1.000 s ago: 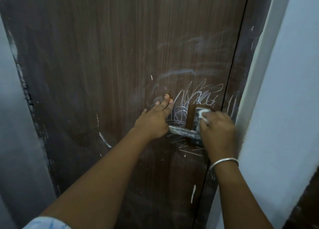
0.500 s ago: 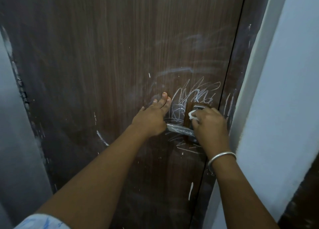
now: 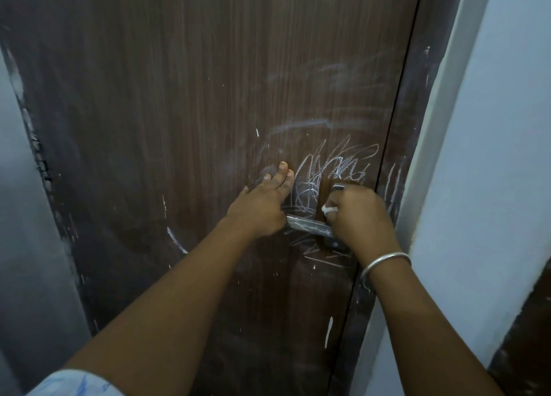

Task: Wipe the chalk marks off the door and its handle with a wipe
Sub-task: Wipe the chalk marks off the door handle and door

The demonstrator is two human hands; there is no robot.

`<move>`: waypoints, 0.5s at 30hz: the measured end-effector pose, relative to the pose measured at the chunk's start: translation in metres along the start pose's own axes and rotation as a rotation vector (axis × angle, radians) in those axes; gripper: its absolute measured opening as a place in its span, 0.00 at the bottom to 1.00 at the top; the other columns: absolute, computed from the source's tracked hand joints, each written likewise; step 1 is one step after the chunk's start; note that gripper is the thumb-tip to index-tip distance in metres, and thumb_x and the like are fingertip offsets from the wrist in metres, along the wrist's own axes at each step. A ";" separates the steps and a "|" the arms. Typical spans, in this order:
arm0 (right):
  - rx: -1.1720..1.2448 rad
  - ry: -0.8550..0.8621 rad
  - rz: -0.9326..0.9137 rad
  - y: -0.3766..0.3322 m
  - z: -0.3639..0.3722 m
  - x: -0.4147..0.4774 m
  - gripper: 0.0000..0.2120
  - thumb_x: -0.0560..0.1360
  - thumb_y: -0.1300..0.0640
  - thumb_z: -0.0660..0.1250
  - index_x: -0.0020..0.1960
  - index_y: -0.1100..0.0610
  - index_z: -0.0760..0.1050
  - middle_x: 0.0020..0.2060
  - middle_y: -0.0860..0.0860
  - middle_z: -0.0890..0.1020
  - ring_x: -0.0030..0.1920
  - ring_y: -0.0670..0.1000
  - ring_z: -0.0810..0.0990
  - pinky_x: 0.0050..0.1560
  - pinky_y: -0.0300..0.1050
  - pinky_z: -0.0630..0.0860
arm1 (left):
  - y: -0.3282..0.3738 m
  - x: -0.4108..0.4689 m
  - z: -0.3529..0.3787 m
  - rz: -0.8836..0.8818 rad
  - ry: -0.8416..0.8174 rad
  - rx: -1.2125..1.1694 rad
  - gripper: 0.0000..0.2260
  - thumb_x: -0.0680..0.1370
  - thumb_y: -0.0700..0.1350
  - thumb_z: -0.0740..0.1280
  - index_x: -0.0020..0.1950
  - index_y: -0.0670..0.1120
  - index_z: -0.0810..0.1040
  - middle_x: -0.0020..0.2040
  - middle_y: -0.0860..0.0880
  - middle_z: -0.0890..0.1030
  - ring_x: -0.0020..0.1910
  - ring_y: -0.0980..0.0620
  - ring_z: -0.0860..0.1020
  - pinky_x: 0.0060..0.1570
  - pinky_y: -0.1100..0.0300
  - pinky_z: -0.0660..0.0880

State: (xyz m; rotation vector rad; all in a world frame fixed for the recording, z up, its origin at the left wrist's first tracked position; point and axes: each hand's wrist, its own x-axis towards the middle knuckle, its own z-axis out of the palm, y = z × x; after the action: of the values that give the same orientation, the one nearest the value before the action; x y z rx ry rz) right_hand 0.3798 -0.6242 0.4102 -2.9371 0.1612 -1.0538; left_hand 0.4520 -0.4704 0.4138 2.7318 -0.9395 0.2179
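A dark brown wooden door [image 3: 193, 112] fills the view. White chalk scribbles [image 3: 337, 166] sit above its metal lever handle [image 3: 308, 225], with more lines below the handle. My left hand [image 3: 262, 204] lies flat on the door, fingers straight, its heel over the lever's left end. My right hand [image 3: 357, 216] grips a small white wipe [image 3: 329, 209] and covers the handle's plate; only a bit of the wipe shows at the fingers. Faint smeared chalk arcs lie higher on the door.
A pale wall and door frame [image 3: 441, 145] stand close on the right, a grey wall [image 3: 18, 216] on the left. A silver bangle [image 3: 384, 261] circles my right wrist. Small white flecks dot the lower door.
My right hand has slid down and left along the handle plate with the wipe. The top of the plate now shows above it. My left hand has stayed put.
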 end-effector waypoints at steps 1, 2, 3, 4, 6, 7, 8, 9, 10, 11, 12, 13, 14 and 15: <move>0.028 -0.001 0.060 0.003 -0.002 0.001 0.07 0.75 0.60 0.65 0.49 0.58 0.81 0.42 0.54 0.81 0.43 0.52 0.78 0.40 0.39 0.69 | 0.000 0.000 0.000 0.000 -0.001 0.001 0.37 0.76 0.38 0.59 0.76 0.52 0.38 0.76 0.55 0.34 0.77 0.49 0.42 0.72 0.41 0.46; 0.053 0.004 0.119 0.006 -0.004 -0.001 0.07 0.75 0.60 0.65 0.49 0.57 0.82 0.42 0.54 0.82 0.42 0.52 0.79 0.40 0.39 0.70 | 0.000 0.000 0.000 0.002 -0.001 0.002 0.37 0.76 0.37 0.58 0.76 0.52 0.38 0.76 0.55 0.34 0.77 0.49 0.42 0.72 0.41 0.46; 0.078 0.022 0.172 0.009 -0.006 -0.003 0.07 0.74 0.60 0.66 0.49 0.57 0.82 0.42 0.54 0.82 0.42 0.53 0.80 0.40 0.39 0.71 | 0.000 0.000 0.000 0.005 0.000 0.003 0.37 0.76 0.37 0.58 0.76 0.52 0.38 0.76 0.55 0.34 0.77 0.49 0.42 0.72 0.41 0.46; 0.095 0.055 0.202 0.010 -0.006 -0.006 0.07 0.74 0.60 0.66 0.49 0.57 0.81 0.43 0.55 0.82 0.42 0.53 0.80 0.41 0.39 0.71 | 0.000 -0.001 0.001 0.007 0.003 0.003 0.37 0.76 0.37 0.58 0.76 0.51 0.38 0.76 0.54 0.34 0.77 0.49 0.41 0.72 0.42 0.46; 0.078 0.115 0.159 0.007 -0.003 -0.013 0.08 0.75 0.61 0.65 0.51 0.59 0.81 0.44 0.56 0.82 0.43 0.54 0.78 0.41 0.40 0.70 | 0.000 -0.001 0.001 0.009 0.006 -0.002 0.37 0.76 0.37 0.58 0.76 0.51 0.38 0.76 0.54 0.33 0.77 0.49 0.41 0.73 0.42 0.46; 0.069 0.120 0.115 0.005 -0.001 -0.015 0.08 0.75 0.61 0.64 0.51 0.60 0.81 0.45 0.57 0.81 0.44 0.54 0.78 0.42 0.41 0.71 | 0.000 -0.001 0.001 0.010 0.004 -0.005 0.37 0.76 0.37 0.58 0.76 0.51 0.38 0.76 0.54 0.33 0.77 0.49 0.41 0.73 0.42 0.46; 0.068 0.112 0.081 0.004 0.000 -0.015 0.09 0.75 0.61 0.64 0.52 0.61 0.80 0.45 0.57 0.81 0.44 0.54 0.77 0.44 0.42 0.72 | 0.001 -0.001 0.001 0.010 0.002 -0.005 0.37 0.76 0.37 0.58 0.76 0.51 0.38 0.76 0.54 0.33 0.77 0.49 0.41 0.72 0.42 0.46; 0.074 0.091 0.073 0.005 0.000 -0.014 0.09 0.75 0.61 0.64 0.52 0.60 0.80 0.46 0.57 0.81 0.45 0.54 0.77 0.44 0.42 0.73 | 0.000 -0.001 0.001 0.010 0.000 -0.002 0.37 0.76 0.37 0.58 0.76 0.51 0.38 0.76 0.54 0.33 0.77 0.49 0.41 0.72 0.42 0.46; 0.075 0.065 0.091 0.006 -0.002 -0.013 0.09 0.76 0.60 0.64 0.53 0.59 0.80 0.47 0.56 0.81 0.46 0.54 0.78 0.45 0.41 0.72 | 0.000 -0.001 0.001 0.010 -0.001 0.002 0.37 0.76 0.37 0.58 0.76 0.51 0.38 0.76 0.54 0.33 0.77 0.48 0.41 0.72 0.42 0.46; 0.067 0.047 0.126 0.008 -0.004 -0.012 0.09 0.76 0.60 0.64 0.54 0.58 0.80 0.47 0.55 0.81 0.46 0.54 0.78 0.44 0.41 0.72 | 0.000 -0.001 0.001 0.009 0.000 0.004 0.37 0.76 0.37 0.58 0.76 0.51 0.38 0.76 0.54 0.33 0.77 0.48 0.41 0.72 0.41 0.46; 0.051 0.047 0.166 0.010 -0.006 -0.012 0.10 0.75 0.59 0.64 0.54 0.58 0.80 0.48 0.55 0.81 0.46 0.54 0.79 0.44 0.40 0.72 | 0.000 -0.001 0.000 0.010 0.001 0.003 0.36 0.76 0.37 0.58 0.76 0.51 0.38 0.76 0.54 0.33 0.77 0.48 0.41 0.72 0.41 0.46; 0.035 0.064 0.196 0.010 -0.006 -0.014 0.10 0.76 0.59 0.64 0.54 0.58 0.80 0.48 0.55 0.81 0.46 0.54 0.79 0.44 0.40 0.72 | 0.000 -0.001 0.000 0.010 0.002 0.000 0.36 0.76 0.37 0.58 0.76 0.51 0.39 0.76 0.54 0.33 0.77 0.48 0.41 0.72 0.41 0.46; 0.021 0.086 0.216 0.008 -0.005 -0.016 0.10 0.76 0.59 0.63 0.54 0.58 0.80 0.47 0.56 0.81 0.45 0.54 0.79 0.42 0.40 0.71 | 0.000 -0.001 0.001 0.011 0.003 -0.004 0.36 0.76 0.37 0.58 0.76 0.51 0.39 0.76 0.54 0.34 0.77 0.48 0.41 0.72 0.41 0.46; 0.012 0.104 0.228 0.006 -0.004 -0.019 0.10 0.76 0.59 0.63 0.54 0.58 0.80 0.46 0.56 0.81 0.45 0.55 0.79 0.41 0.40 0.71 | 0.000 -0.001 0.001 0.010 0.004 -0.008 0.36 0.76 0.37 0.58 0.76 0.51 0.39 0.76 0.54 0.34 0.77 0.48 0.41 0.72 0.42 0.46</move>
State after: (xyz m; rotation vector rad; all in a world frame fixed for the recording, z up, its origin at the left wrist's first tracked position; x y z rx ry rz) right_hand 0.3623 -0.6280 0.4013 -2.7687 0.4769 -1.1652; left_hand 0.4509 -0.4702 0.4129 2.7190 -0.9517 0.2204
